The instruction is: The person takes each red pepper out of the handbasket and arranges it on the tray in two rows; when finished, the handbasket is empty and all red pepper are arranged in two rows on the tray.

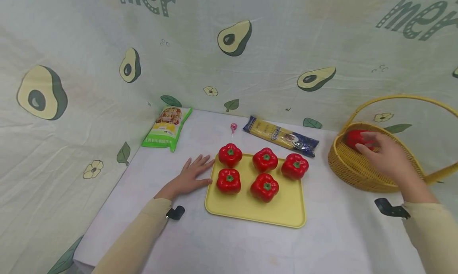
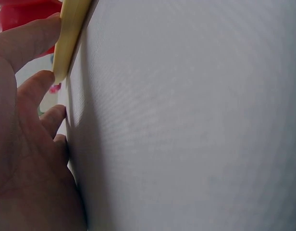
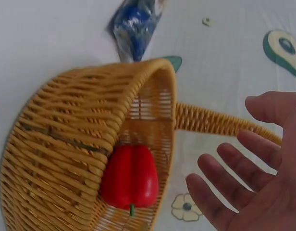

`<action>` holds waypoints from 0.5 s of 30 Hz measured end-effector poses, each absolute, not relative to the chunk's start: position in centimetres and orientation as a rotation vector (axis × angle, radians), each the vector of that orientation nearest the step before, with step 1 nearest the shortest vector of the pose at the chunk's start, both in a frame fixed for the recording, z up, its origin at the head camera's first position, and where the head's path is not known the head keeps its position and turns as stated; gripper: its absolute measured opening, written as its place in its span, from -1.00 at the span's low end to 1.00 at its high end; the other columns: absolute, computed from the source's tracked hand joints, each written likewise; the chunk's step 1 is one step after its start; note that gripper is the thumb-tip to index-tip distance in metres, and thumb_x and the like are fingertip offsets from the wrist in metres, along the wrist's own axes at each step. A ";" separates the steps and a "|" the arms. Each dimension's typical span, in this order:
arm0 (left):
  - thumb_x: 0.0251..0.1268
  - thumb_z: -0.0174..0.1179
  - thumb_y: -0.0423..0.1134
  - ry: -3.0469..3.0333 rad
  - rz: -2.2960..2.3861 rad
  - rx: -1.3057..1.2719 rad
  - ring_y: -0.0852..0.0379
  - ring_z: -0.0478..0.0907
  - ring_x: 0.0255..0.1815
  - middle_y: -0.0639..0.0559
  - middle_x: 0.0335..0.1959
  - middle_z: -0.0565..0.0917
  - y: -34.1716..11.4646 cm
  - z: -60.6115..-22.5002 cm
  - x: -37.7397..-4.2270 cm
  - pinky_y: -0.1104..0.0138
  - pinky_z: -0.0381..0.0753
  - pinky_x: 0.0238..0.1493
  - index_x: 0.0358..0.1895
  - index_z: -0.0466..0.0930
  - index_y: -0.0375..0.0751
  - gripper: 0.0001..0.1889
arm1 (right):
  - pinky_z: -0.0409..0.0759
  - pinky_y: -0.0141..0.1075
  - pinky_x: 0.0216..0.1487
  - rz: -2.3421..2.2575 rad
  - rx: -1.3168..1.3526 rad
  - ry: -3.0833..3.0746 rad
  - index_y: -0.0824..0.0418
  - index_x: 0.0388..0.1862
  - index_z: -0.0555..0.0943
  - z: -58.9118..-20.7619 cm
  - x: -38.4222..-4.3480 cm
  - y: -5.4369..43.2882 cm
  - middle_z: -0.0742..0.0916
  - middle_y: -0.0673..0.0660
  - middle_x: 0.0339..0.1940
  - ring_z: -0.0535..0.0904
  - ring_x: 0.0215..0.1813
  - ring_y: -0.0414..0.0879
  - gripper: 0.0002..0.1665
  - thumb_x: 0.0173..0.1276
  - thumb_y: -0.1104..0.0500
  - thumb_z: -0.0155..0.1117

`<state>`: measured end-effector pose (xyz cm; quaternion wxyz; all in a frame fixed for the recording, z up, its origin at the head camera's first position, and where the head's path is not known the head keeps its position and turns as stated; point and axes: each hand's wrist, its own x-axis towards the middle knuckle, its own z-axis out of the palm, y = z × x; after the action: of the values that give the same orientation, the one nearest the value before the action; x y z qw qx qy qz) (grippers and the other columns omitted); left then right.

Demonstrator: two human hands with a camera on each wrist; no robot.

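A yellow tray (image 1: 250,212) carries several red bell peppers (image 1: 264,187) with green stems. My left hand (image 1: 187,177) lies beside its left edge, fingers spread; the thumb and a fingertip touch the tray rim (image 2: 68,48) in the left wrist view. At the right, my right hand (image 1: 388,154) hovers over a wicker basket (image 1: 352,174) with a tall handle. Inside the basket sits one red bell pepper (image 3: 130,177), its stem pointing down in the right wrist view. The right fingers are loosely bent and apart from that pepper, holding nothing.
Behind the tray lie a pink lollipop (image 1: 233,127) and a gold and blue pasta packet (image 1: 280,135). A green food bag (image 1: 167,127) rests at the back left. A cloth backdrop (image 1: 272,59) printed with avocados rises behind the white table (image 1: 200,242).
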<state>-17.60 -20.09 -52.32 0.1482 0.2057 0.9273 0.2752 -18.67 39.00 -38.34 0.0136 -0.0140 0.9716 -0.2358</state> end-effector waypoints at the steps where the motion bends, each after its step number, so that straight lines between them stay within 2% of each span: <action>1: 0.38 0.20 0.22 2.667 0.790 0.591 -0.03 -0.33 0.69 0.11 0.68 -0.02 -20.1 -52.3 -17.6 -0.11 -0.49 0.58 0.64 0.08 0.24 -0.18 | 0.42 0.40 0.03 -0.733 -0.030 3.021 0.47 0.45 0.27 -38.3 -18.9 39.3 0.45 0.56 0.26 0.40 0.18 0.49 -0.17 0.59 -0.20 0.02; 9: 0.39 0.19 0.23 2.663 0.764 0.583 -0.02 -0.34 0.69 0.11 0.69 -0.04 -20.0 -51.9 -17.4 -0.10 -0.50 0.58 0.64 0.06 0.24 -0.17 | 0.40 0.39 0.01 -0.767 0.058 2.962 0.47 0.48 0.19 -37.9 -20.6 41.4 0.37 0.61 0.29 0.30 0.23 0.53 -0.11 0.58 -0.24 0.00; 15: 0.40 0.18 0.22 2.661 0.768 0.574 0.00 -0.35 0.69 0.12 0.69 -0.05 -20.0 -51.9 -17.4 -0.07 -0.50 0.59 0.64 0.06 0.24 -0.19 | 0.36 0.39 0.10 -0.828 0.072 2.947 0.47 0.52 0.18 -38.3 -21.9 43.0 0.35 0.62 0.35 0.25 0.31 0.54 -0.10 0.57 -0.19 0.07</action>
<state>-17.43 -20.04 -51.86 0.1560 0.2003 0.9293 0.2684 -21.94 42.99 -38.30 0.0397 0.0236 0.9617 -0.2702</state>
